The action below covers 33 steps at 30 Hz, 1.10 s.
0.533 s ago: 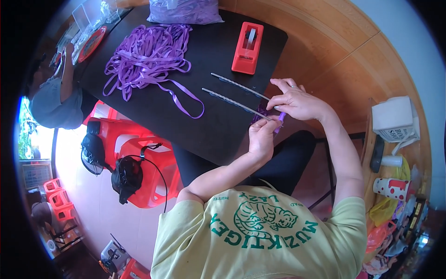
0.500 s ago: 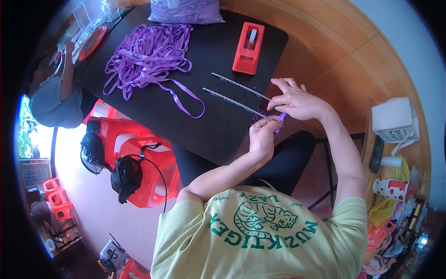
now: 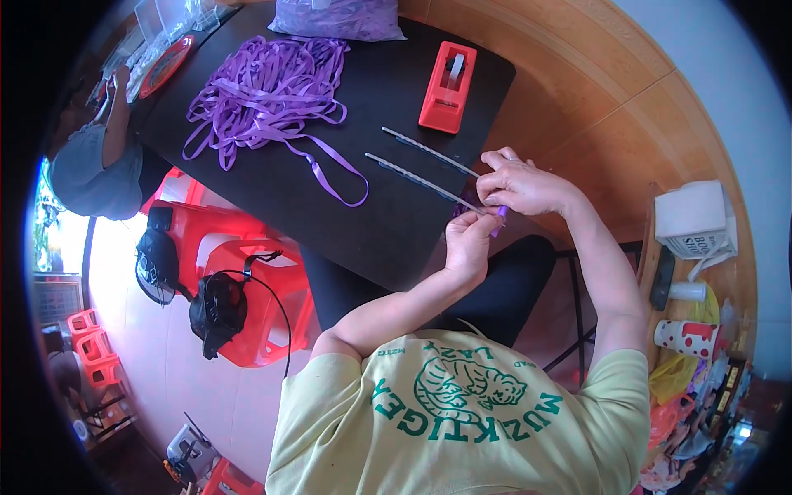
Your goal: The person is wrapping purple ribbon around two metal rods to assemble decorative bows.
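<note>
Two thin twisted metal rods (image 3: 421, 180) lie side by side, reaching over the right edge of the dark table. My left hand (image 3: 467, 246) is closed in a pinch at the end of the nearer rod, with a short piece of purple ribbon (image 3: 501, 213) at its fingertips. From the right, my right hand (image 3: 528, 186) bends over the same spot, thumb and forefinger on the ribbon, other fingers loosely curled. Fingers partly hide how the ribbon lies against the rod. Left of the rods, a heap of purple ribbon (image 3: 272, 95) trails one loose loop toward them.
A red tape dispenser (image 3: 447, 87) stands beyond the rods. At the far edge lies a clear bag of purple material (image 3: 338, 18). Red plastic stools (image 3: 256, 330) hold black gear left of the table (image 3: 379, 239). Another person (image 3: 99, 169) sits far left; shelves with goods are right.
My right hand has drawn slightly down and closer to my left fingertips, and less of the purple ribbon shows between them. The whole view has shifted slightly.
</note>
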Available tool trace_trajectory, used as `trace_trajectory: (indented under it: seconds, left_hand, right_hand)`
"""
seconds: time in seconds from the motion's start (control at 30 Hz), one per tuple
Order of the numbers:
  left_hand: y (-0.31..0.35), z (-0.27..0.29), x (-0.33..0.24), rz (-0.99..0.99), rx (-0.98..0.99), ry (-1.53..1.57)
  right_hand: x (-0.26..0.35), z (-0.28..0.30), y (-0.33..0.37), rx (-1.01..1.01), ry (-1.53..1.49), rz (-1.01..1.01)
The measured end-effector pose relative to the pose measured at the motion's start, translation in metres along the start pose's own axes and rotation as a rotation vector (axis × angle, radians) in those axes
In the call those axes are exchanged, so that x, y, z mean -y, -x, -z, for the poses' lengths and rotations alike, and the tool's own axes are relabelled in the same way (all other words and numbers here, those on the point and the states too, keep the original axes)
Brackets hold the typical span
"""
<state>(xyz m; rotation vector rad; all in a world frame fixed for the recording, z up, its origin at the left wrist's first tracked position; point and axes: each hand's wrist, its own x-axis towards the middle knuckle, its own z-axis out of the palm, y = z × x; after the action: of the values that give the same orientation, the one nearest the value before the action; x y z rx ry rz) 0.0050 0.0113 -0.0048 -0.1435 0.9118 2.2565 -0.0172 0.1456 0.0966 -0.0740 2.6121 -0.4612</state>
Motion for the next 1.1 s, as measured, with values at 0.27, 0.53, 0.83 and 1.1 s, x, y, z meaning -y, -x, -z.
trace_trajectory:
  seconds: [0.27, 0.53, 0.83, 1.1]
  left_hand:
    - [-0.003, 0.003, 0.003, 0.009, 0.032, -0.001]
    - [-0.001, -0.002, -0.003, 0.070, 0.009, 0.053]
    - [0.001, -0.003, -0.004, 0.056, 0.014, 0.027]
    - [-0.003, 0.003, -0.002, 0.029, 0.022, 0.007]
  right_hand:
    - [-0.019, -0.010, 0.013, -0.211, -0.180, 0.152]
    - [-0.039, -0.041, 0.030, -0.525, -0.346, 0.337]
    - [-0.060, -0.074, 0.039, -0.728, -0.665, 0.327]
    - [-0.024, -0.040, 0.031, -0.585, -0.098, 0.247]
